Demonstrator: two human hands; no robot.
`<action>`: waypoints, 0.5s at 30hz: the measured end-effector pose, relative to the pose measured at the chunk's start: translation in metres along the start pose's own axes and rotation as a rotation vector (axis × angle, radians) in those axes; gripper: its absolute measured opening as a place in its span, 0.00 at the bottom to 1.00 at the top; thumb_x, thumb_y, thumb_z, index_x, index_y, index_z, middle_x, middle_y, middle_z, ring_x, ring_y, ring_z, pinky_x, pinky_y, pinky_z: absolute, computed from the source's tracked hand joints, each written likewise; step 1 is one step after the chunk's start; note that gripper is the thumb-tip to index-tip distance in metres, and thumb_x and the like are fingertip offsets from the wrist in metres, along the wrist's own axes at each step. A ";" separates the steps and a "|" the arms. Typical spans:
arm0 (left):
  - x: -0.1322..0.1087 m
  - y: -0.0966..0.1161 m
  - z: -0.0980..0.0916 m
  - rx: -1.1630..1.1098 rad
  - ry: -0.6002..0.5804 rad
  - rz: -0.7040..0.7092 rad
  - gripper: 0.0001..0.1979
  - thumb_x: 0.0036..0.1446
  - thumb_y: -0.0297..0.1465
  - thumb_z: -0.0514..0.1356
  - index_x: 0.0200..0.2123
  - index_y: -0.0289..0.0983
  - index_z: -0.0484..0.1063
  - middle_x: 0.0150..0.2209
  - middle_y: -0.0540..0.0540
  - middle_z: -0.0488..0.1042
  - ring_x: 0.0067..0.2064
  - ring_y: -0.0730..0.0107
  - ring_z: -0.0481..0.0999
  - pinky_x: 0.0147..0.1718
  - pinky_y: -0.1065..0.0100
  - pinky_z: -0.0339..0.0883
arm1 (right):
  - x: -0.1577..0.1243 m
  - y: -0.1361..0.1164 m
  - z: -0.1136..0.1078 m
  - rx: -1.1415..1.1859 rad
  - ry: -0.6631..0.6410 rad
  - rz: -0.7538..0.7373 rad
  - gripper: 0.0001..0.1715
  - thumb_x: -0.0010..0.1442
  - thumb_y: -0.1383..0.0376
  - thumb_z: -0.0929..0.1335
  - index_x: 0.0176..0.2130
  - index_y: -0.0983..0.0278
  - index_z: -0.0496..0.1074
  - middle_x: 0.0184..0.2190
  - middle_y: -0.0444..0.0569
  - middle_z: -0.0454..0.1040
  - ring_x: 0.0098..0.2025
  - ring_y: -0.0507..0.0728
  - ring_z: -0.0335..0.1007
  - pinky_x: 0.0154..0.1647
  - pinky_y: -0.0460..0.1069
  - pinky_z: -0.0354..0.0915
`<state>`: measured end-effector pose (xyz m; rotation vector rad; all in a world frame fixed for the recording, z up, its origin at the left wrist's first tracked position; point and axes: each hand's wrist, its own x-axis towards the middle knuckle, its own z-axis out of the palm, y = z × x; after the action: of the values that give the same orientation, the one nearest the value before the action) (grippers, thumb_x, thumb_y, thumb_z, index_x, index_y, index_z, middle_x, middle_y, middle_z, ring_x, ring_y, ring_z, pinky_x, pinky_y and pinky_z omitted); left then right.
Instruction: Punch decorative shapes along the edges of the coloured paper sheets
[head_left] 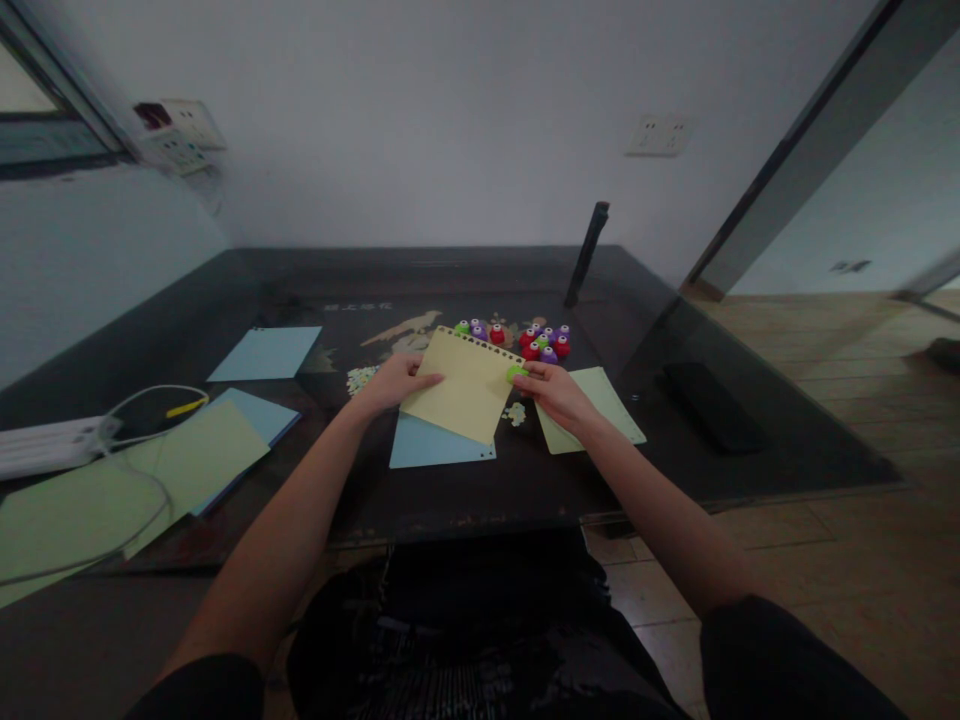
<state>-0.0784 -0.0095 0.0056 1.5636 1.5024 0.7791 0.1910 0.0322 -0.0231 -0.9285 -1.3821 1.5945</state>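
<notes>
A yellow sheet of paper (pixel 465 385) with a row of punched holes along its far edge is held up at a slant over the table. My left hand (pixel 397 382) pinches its left side, thumb on top. At the sheet's upper right corner, my right hand (pixel 551 388) grips a small bright green craft punch (pixel 516 374), its fingers closed around it. Partly covered by the yellow sheet lies a blue sheet (pixel 439 442) with a few holes near its corner. Small paper bits (pixel 514 413) are scattered by the right hand, and more paper bits (pixel 361 379) lie by the left.
Red, purple and green punches (pixel 545 342) cluster behind the sheet. Pale yellow sheets (pixel 592 405) lie right, a blue sheet (pixel 268 353) left. A white power strip (pixel 52 447) with cable sits beside green sheets (pixel 180 465). A black case (pixel 711 405) lies near the table's right edge.
</notes>
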 end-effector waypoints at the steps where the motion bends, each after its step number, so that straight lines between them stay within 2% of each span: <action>1: 0.000 0.000 0.000 -0.004 -0.002 -0.003 0.17 0.50 0.37 0.63 0.39 0.30 0.75 0.33 0.39 0.77 0.32 0.63 0.76 0.29 0.68 0.67 | 0.000 0.000 0.000 -0.008 0.010 -0.004 0.18 0.43 0.61 0.76 0.35 0.64 0.74 0.39 0.50 0.75 0.36 0.53 0.68 0.34 0.48 0.62; 6: -0.001 0.004 0.001 0.011 -0.004 -0.024 0.15 0.51 0.36 0.62 0.38 0.30 0.75 0.32 0.40 0.77 0.31 0.64 0.75 0.29 0.67 0.67 | 0.001 0.002 -0.001 -0.061 0.047 -0.004 0.18 0.43 0.60 0.76 0.34 0.65 0.73 0.38 0.50 0.76 0.35 0.54 0.69 0.29 0.47 0.60; 15: 0.002 -0.003 0.001 0.045 -0.005 0.010 0.17 0.50 0.39 0.62 0.36 0.30 0.75 0.33 0.40 0.77 0.31 0.63 0.75 0.28 0.67 0.66 | -0.001 -0.001 0.000 -0.074 0.034 -0.006 0.18 0.44 0.59 0.75 0.35 0.64 0.73 0.39 0.51 0.75 0.36 0.54 0.69 0.31 0.48 0.60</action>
<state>-0.0789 -0.0073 0.0028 1.6064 1.5197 0.7514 0.1917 0.0318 -0.0221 -0.9899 -1.4274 1.5249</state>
